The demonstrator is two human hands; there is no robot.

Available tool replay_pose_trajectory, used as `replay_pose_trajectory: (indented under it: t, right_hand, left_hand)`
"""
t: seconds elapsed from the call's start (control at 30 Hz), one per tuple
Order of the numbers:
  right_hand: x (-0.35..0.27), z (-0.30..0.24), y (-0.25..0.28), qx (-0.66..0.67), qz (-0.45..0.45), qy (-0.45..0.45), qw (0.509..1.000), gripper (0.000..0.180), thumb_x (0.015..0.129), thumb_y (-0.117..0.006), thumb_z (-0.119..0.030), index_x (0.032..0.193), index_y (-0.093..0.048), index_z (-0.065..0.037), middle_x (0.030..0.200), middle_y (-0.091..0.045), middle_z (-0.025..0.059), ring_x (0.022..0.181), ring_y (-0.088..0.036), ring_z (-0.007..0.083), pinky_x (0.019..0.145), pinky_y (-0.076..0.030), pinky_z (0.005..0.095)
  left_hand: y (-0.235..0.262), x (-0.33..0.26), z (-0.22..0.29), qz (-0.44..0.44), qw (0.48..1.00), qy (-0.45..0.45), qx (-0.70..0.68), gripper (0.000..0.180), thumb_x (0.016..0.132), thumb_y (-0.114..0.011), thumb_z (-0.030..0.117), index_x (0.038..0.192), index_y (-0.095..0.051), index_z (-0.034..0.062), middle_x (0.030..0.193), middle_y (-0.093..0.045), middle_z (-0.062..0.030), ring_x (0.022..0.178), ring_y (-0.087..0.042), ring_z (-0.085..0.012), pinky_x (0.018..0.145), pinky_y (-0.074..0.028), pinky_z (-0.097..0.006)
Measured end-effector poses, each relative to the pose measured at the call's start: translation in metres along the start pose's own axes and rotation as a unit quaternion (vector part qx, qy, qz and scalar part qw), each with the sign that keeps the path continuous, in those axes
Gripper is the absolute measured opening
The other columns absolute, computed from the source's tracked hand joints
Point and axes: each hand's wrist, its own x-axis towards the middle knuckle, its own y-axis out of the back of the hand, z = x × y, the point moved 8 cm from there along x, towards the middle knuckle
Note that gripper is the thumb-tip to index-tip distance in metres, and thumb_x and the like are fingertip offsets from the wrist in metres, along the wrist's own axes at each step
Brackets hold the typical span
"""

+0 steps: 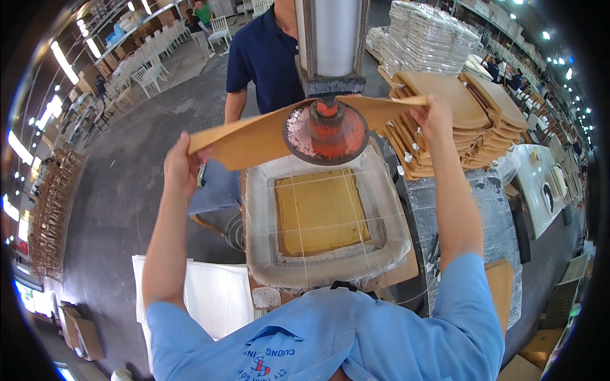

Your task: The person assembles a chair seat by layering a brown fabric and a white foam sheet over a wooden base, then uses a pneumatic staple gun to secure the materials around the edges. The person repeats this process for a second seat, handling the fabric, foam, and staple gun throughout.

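Note:
My left hand [182, 166] and my right hand [434, 119] are closed on opposite ends of a tan, flexible sheet [244, 145]. Raised and sagging between them, the sheet passes behind a round metal press plate [348, 141] that hides its middle. The plate, smeared red, hangs from an upright cylinder [335, 38]. Below it lies a squarish frame with a padded, white-covered rim [264, 257]. Inside the frame shows a yellowish panel [321, 216], crossed by thin white cords. The sheet is above the frame's far side, apart from the panel.
A person in a dark shirt [270, 70] stands beyond the press. Stacked tan padded pieces [448, 105] lie at the right, with plastic-wrapped goods [432, 38] behind. White sheets [219, 295] lie at the near left. A blue seat [216, 188] stands left of the frame.

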Motion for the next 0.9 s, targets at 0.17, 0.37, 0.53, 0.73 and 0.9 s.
replay_pose_trajectory:
  t: [0.17, 0.37, 0.53, 0.73, 0.9]
  right_hand:
    - [-0.113, 0.073, 0.112, -0.007, 0.017, -0.066, 0.998, 0.026, 0.106, -0.060, -0.023, 0.122, -0.060, -0.002, 0.093, -0.070, 0.0074, 0.081, -0.072, 0.0216, 0.070, -0.063, 0.0376]
    - [-0.237, 0.152, 0.234, -0.108, 0.113, -0.214, 0.964, 0.016, 0.103, -0.061, -0.019, 0.111, -0.061, -0.005, 0.091, -0.070, 0.0066, 0.076, -0.070, 0.0185, 0.068, -0.060, 0.0356]
    - [-0.288, 0.189, 0.277, -0.148, 0.149, -0.272, 0.939, 0.014, 0.104, -0.060, -0.018, 0.111, -0.061, -0.006, 0.092, -0.069, 0.0067, 0.079, -0.070, 0.0193, 0.070, -0.061, 0.0372]
    - [-0.334, 0.210, 0.295, -0.152, 0.121, -0.328, 0.925, 0.016, 0.106, -0.062, -0.023, 0.111, -0.059, -0.008, 0.094, -0.070, 0.0068, 0.081, -0.071, 0.0191, 0.070, -0.061, 0.0359]
    - [-0.340, 0.216, 0.291, -0.110, 0.118, -0.327, 0.931, 0.015, 0.107, -0.064, -0.023, 0.108, -0.058, -0.009, 0.095, -0.070, 0.0064, 0.081, -0.072, 0.0188, 0.068, -0.060, 0.0335]
  left_hand:
    - [0.058, -0.126, -0.090, -0.016, 0.998, 0.059, 0.001, 0.036, 0.111, -0.054, 0.034, 0.119, -0.067, 0.0011, 0.115, -0.075, -0.0102, 0.103, -0.072, -0.0188, 0.085, -0.055, -0.036]
    - [0.106, -0.240, -0.202, 0.036, 0.977, 0.209, 0.030, 0.040, 0.112, -0.053, 0.032, 0.130, -0.066, -0.0012, 0.122, -0.074, -0.0098, 0.110, -0.071, -0.0197, 0.098, -0.056, -0.038]
    - [0.120, -0.277, -0.236, 0.051, 0.966, 0.246, 0.062, 0.042, 0.113, -0.051, 0.033, 0.135, -0.063, -0.0012, 0.126, -0.072, -0.0107, 0.112, -0.070, -0.0208, 0.100, -0.056, -0.038]
    - [0.148, -0.309, -0.273, 0.092, 0.946, 0.306, 0.061, 0.044, 0.113, -0.053, 0.033, 0.140, -0.058, -0.0006, 0.127, -0.071, -0.0114, 0.113, -0.070, -0.0243, 0.101, -0.056, -0.041]
    - [0.154, -0.311, -0.296, 0.138, 0.944, 0.295, -0.046, 0.043, 0.112, -0.055, 0.032, 0.142, -0.056, 0.0011, 0.133, -0.068, -0.0121, 0.120, -0.067, -0.0272, 0.103, -0.055, -0.044]
